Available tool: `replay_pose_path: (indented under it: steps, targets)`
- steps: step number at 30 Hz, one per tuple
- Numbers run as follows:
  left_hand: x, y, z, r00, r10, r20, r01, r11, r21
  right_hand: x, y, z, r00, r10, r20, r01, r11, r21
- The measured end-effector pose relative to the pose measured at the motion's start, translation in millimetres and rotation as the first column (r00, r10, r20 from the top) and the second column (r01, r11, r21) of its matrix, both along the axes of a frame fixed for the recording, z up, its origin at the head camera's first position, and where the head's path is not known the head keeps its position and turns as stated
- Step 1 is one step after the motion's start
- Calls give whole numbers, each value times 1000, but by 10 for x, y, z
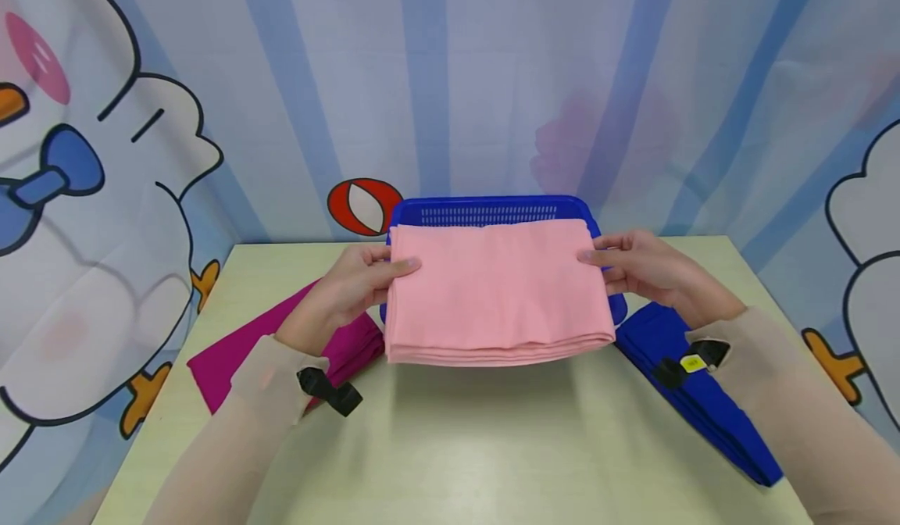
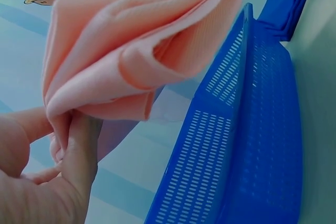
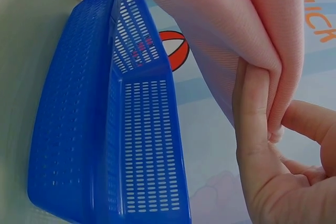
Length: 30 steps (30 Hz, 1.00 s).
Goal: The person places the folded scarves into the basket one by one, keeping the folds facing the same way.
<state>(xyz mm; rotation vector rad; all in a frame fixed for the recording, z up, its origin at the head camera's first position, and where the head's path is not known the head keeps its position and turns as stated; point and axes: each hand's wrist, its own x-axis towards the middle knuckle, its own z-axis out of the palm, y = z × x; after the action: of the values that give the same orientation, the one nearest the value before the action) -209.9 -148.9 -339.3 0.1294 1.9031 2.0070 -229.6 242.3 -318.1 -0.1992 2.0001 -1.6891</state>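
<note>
A folded pink cloth [image 1: 499,291] is held up between both hands, in front of and above a blue perforated plastic basket [image 1: 492,211]. My left hand [image 1: 351,287] pinches its left edge, thumb on the near face and fingers behind. On the opposite edge my right hand [image 1: 643,267] pinches the cloth in the same way. Both wrist views show the folded layers [image 2: 121,61] gathered between thumb and fingers, apart from the basket wall [image 3: 147,145]. Most of the basket is hidden behind the cloth in the head view.
A folded magenta cloth [image 1: 246,345] lies on the pale table [image 1: 485,455] at the left, partly under the left forearm. At the right lies a folded dark blue cloth [image 1: 724,416], partly covered by the right forearm. A cartoon-printed curtain [image 1: 478,80] hangs behind the table.
</note>
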Motion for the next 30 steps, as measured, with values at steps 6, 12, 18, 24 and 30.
replay_pose_path:
  steps: [6, 12, 18, 24, 30]
  targets:
    - [-77, -14, 1, 999, 30, 26, -30, 999, -13, -75, -41, 34, 1000, -10, 19, 10, 1000, -13]
    - [-169, -13, 4, 996, 70, 56, -68, 997, -29, -149, -64, 54, 1000, -13, 12, 13, 1000, -7]
    - [-246, -3, 20, 995, 77, 61, -75, 997, -29, -235, -84, 56, 999, -34, 21, 34, 999, 29]
    - [-326, 14, 31, 993, 94, 65, -92, 995, -28, -301, -85, 72, 998, -48, 29, 46, 997, 58]
    - [-406, 50, 28, 992, 113, 59, -111, 993, -42, -386, -80, 93, 997, -66, 39, 64, 996, 68]
